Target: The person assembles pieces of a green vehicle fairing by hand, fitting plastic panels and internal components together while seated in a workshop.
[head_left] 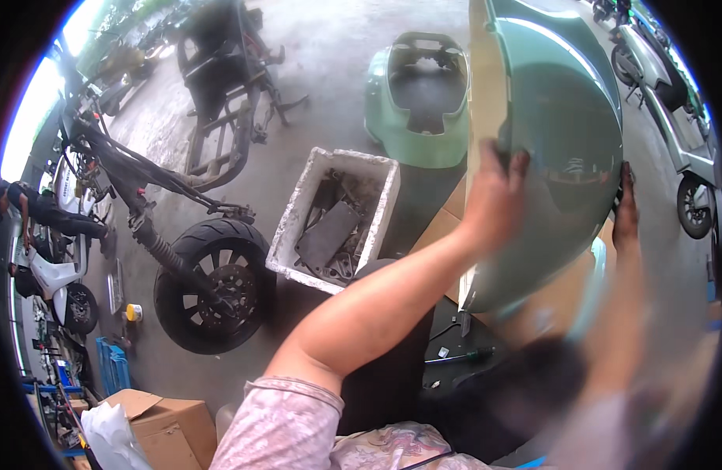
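A large glossy green scooter body panel is raised upright in front of me. My left hand is closed on its left edge, fingertips curled over the rim. Along the opposite edge, my right hand supports the panel, its fingers partly hidden behind it. Just left of the panel, a second green body panel with a large opening lies on the floor. Below the held panel is a cardboard sheet, with a pale green strip-shaped piece on it.
A white foam box of metal parts stands left of my arm. Beyond it are a stripped scooter frame and a front wheel. A screwdriver lies near my legs. A cardboard box is at lower left, a parked scooter far right.
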A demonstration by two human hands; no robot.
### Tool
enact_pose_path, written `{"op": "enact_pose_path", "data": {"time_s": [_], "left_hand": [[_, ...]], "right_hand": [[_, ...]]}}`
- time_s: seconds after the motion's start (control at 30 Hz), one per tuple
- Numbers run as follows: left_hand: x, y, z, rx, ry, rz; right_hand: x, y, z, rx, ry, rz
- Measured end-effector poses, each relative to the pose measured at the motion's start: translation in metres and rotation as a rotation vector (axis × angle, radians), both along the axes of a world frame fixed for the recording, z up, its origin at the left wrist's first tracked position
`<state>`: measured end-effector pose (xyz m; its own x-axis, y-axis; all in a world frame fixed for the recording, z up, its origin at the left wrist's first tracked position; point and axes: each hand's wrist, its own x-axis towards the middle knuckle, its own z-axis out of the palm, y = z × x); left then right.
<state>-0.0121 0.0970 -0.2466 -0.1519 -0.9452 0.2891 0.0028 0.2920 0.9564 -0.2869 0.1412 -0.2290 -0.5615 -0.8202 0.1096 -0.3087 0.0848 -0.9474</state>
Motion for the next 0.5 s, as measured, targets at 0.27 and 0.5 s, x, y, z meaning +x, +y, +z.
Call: {"op": "enact_pose_path", "data": {"time_s": [0.27, 0.5], "left_hand": [[0.034, 0.007, 0.017, 0.015, 0.056, -0.108], [0.029, 0.012, 0.020, 0.021, 0.114, -0.251]], "right_hand": [[-0.050, -0.001, -0.055, -0.178, 0.241, 0.015], [-0.041, 0.034, -0.062, -0.464, -0.485, 0.089]]}}
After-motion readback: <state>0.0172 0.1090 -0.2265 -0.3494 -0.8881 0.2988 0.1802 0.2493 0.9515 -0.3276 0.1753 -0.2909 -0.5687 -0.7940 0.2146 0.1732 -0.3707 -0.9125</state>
